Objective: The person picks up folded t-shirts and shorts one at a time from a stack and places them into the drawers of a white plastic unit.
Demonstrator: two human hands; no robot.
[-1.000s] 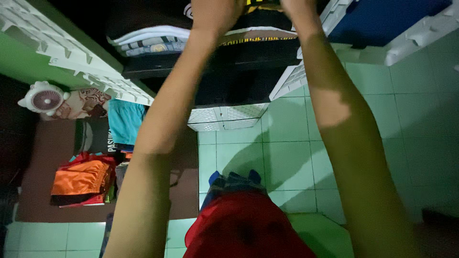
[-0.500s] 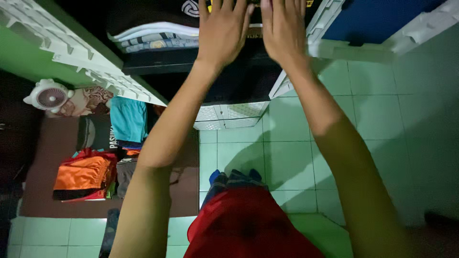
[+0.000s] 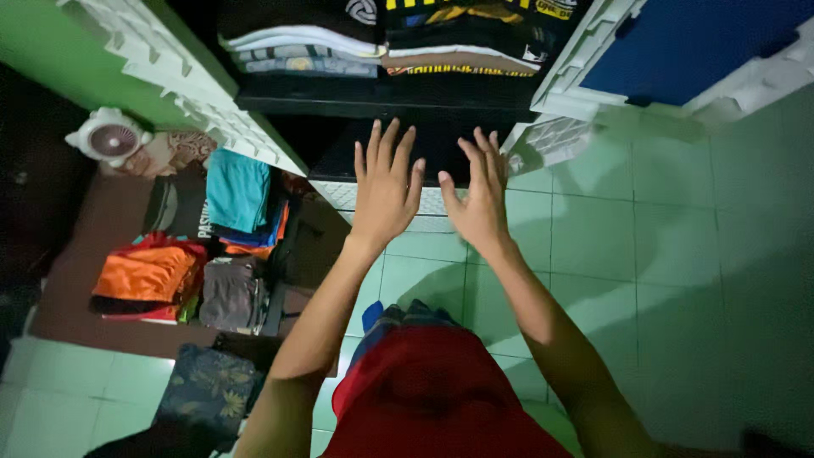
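Green floor tiles fill the right side, from 2 o'clock down to 5 o'clock. At 12 o'clock stands an open white plastic cabinet with a dark shelf. On that shelf sit folded shirts in two stacks, side by side. At 9 o'clock lie more folded clothes on a brown mat, orange and teal among them. A small white fan sits at 10 o'clock. The left hand and the right hand are held up near the middle, close together. Both are open and flat, fingers spread, holding nothing. The shirts are above the fingertips, toward 12 o'clock, and do not touch them.
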